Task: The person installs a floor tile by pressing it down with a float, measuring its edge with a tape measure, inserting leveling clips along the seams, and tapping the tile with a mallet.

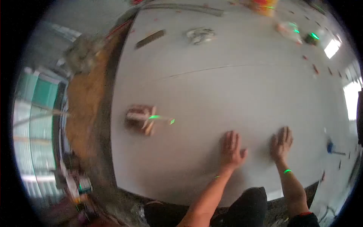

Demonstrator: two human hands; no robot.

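Head view. Board (196,90), pale grey, spanning centre of frame, beneath both hands. Left hand (232,148), lower centre: palm down on board, fingers extended, thumb spread, grasping nothing. Right hand (281,144), lower right of centre: palm down on board, fingers outstretched, likewise grasping nothing. Line (211,69), thin, dark, across board, upper centre. Blurred tool (139,116), left of centre, on board. Dark strip (150,39), upper left, on board. Crumpled item (200,36), whitish, upper centre, on board. Blue item (330,146), right, blurred.

midway over the board (242,96) there is room to pass; a blurred item (140,116) and a strip (150,39) obstruct its left.
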